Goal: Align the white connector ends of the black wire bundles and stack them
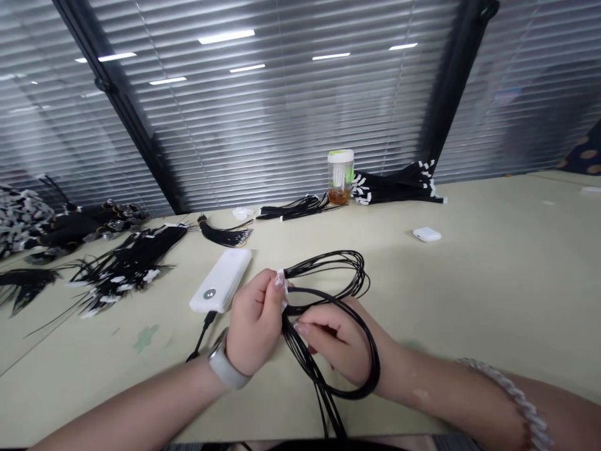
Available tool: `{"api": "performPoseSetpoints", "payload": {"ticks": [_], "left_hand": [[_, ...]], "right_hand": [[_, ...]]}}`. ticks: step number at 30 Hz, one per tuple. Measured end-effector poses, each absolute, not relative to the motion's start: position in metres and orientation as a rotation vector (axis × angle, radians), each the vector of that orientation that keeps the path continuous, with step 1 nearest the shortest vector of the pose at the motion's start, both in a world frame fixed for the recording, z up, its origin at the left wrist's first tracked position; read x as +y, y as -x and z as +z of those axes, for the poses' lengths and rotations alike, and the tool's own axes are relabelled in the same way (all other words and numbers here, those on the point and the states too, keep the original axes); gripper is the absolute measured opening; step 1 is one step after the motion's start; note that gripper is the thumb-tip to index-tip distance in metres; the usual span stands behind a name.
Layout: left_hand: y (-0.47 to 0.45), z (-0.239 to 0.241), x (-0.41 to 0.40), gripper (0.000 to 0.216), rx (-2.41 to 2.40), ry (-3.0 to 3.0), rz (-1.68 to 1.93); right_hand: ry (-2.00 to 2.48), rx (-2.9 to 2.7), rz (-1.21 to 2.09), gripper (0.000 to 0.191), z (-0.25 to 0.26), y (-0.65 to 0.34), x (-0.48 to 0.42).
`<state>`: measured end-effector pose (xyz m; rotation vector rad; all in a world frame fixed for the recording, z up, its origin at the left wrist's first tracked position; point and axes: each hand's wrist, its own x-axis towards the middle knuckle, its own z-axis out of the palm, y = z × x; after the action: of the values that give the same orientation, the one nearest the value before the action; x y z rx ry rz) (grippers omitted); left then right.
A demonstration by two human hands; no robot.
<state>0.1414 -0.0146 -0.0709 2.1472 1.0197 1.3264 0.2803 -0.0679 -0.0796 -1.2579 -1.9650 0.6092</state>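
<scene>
Black cables with white connector ends (350,297) are looped in front of me over the table. My left hand (257,316) is closed, its thumb pressed on the white ends of the cables. Through one thicker black loop reaches my right hand (340,338), thumb and fingers pinched together beside the bundle. What the right fingertips hold, if anything, I cannot make out. Loose cable lengths hang down from between the hands toward the table's front edge.
A white power bank (220,282) with a black cord lies left of my hands. Bundles of black cables (131,263) spread at the left, more (394,183) at the back. A lidded jar (340,178) and a small white case (427,234) stand on the table (493,282).
</scene>
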Motion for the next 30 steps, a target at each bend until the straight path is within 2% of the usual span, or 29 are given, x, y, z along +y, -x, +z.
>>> {"api": "performPoseSetpoints", "payload": {"ticks": [7, 14, 22, 30], "left_hand": [[-0.1387, -0.0688, -0.0158, 0.029, 1.001, -2.253, 1.35], [-0.1382, -0.0678, -0.0153, 0.029, 0.94, -2.325, 1.184], [-0.1417, -0.068, -0.0116, 0.034, 1.02, -2.307, 0.978], [-0.1426, -0.0703, -0.0111, 0.034, 1.07, -2.345, 0.951]], "right_hand": [[1.244, -2.022, 0.499, 0.027, -0.0824, -0.279, -0.0664], [1.365, -2.088, 0.34, 0.016, -0.079, -0.2758, -0.0693], [1.41, -2.177, 0.38, 0.016, -0.0816, -0.277, -0.07], [1.389, -2.275, 0.146, 0.02, -0.0868, -0.276, -0.0695]]}}
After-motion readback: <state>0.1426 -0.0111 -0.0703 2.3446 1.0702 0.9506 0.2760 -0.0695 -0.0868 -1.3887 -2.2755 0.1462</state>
